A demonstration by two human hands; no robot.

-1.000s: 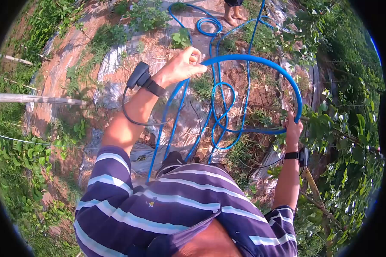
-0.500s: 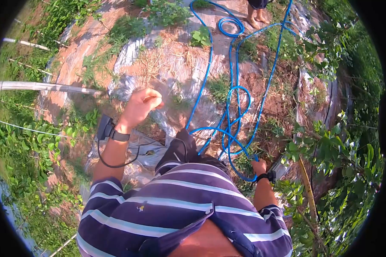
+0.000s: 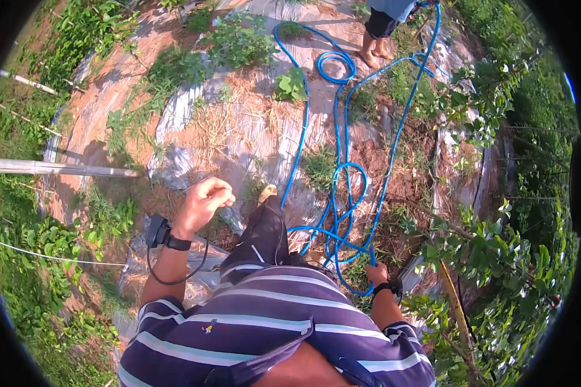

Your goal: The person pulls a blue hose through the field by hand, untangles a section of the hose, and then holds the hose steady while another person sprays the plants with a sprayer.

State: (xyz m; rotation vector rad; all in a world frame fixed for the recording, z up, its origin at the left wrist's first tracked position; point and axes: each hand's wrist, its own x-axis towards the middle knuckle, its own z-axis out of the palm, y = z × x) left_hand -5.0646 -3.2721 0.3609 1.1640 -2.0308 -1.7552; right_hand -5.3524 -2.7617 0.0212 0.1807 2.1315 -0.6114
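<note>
My right hand (image 3: 378,275) is wrapped round a blue hose (image 3: 301,138) at my right side. From there the hose droops in a loop beside my leg and runs forward over the ground in crossing lengths, with a round coil (image 3: 336,67) farther ahead. My left hand (image 3: 202,206) is raised in front of my left side, well away from the hose. Its fingers are curled in toward the thumb, and nothing shows in them. Each wrist wears a black strap with a small device.
Another person (image 3: 376,32) stands barefoot ahead, near the hose. Plastic sheeting (image 3: 181,116), dry straw and weeds cover the ground. A pale pole (image 3: 61,168) juts in from the left. Leafy plants (image 3: 497,258) and a slanting stake (image 3: 457,300) stand close on my right.
My view has shifted forward, and a foot now shows below my trouser leg. More of the other person is visible. My left hand sits lower; my right hand still grips the hose.
</note>
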